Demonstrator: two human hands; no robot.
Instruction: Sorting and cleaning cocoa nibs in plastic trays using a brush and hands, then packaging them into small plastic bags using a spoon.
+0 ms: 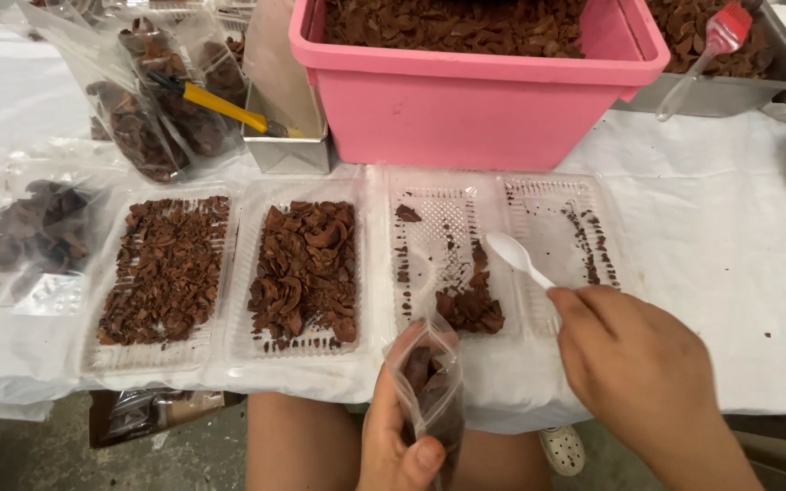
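The step in hand is bagging: the left hand (393,436) grips a small clear bag (429,386) open at the desk (711,273) edge. The right hand (634,364), closed on a white plastic spoon (516,257), works the brown chips (470,305) in the clear tray (438,255); a steady scoop toward the bag mouth appears called for.

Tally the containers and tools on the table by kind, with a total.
Clear plastic trays: 4
Pink tub: 1
Metal pan: 1
White spoon, in right hand: 1
Red brush: 1
Small bag, in left hand: 1
Total: 9
More filled bags lie at the top left; their count is unclear.
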